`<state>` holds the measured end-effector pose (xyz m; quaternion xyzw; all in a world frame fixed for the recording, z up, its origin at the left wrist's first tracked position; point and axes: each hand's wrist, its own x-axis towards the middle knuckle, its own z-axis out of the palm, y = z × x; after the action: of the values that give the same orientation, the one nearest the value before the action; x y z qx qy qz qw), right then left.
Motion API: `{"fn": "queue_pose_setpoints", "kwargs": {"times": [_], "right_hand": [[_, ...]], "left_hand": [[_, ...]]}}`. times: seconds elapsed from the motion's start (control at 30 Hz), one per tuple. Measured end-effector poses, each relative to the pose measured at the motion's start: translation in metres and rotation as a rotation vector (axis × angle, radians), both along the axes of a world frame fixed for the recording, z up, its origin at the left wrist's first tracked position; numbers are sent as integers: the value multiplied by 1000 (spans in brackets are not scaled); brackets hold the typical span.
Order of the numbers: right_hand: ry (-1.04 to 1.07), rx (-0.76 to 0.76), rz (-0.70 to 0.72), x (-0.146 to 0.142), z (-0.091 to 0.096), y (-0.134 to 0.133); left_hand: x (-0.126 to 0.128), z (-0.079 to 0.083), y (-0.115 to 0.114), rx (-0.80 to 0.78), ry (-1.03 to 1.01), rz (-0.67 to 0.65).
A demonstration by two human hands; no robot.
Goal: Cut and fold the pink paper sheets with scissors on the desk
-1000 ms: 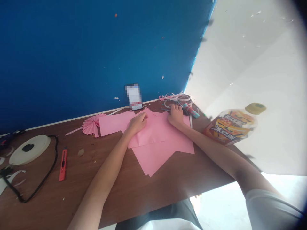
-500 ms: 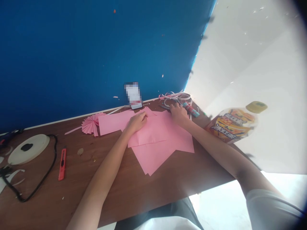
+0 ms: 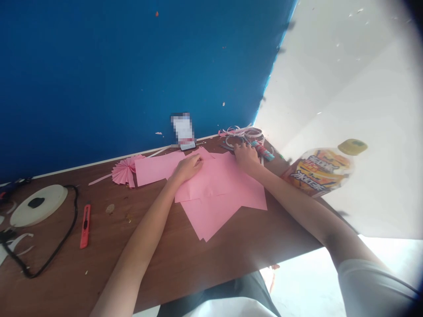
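Observation:
Several pink paper sheets (image 3: 218,193) lie overlapped on the brown table (image 3: 165,259). My left hand (image 3: 187,168) rests on the top sheet near its far edge, fingers bent and pressed down on the paper. My right hand (image 3: 245,156) is at the sheets' far right corner, beside a pair of scissors (image 3: 231,148) and a pile of paper strips (image 3: 243,132); its fingers are curled and I cannot see what they touch. A pink folded paper fan (image 3: 124,171) lies to the left of the sheets.
A red utility knife (image 3: 85,225) lies at left near a white round object (image 3: 38,204) with a black cable (image 3: 49,259). A glue stick (image 3: 262,150) lies by the strips. A yellow-capped drink bottle (image 3: 322,172) stands at the right edge. A phone (image 3: 183,131) leans on the blue wall.
My right hand has shifted slightly farther back toward the scissors and strips. My left hand stays on the pink paper.

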<state>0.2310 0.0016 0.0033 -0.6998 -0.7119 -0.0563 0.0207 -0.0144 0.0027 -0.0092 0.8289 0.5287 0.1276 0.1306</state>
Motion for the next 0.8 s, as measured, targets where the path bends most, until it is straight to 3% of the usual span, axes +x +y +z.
{"fn": "queue_pose_setpoints", "kwargs": {"times": [0.5, 0.8], "right_hand": [[-33, -11, -19, -3, 1, -1], [15, 1, 52, -6, 5, -3]], "left_hand": [[-3, 5, 1, -30, -39, -34], [-15, 12, 1, -185, -115, -121]]}}
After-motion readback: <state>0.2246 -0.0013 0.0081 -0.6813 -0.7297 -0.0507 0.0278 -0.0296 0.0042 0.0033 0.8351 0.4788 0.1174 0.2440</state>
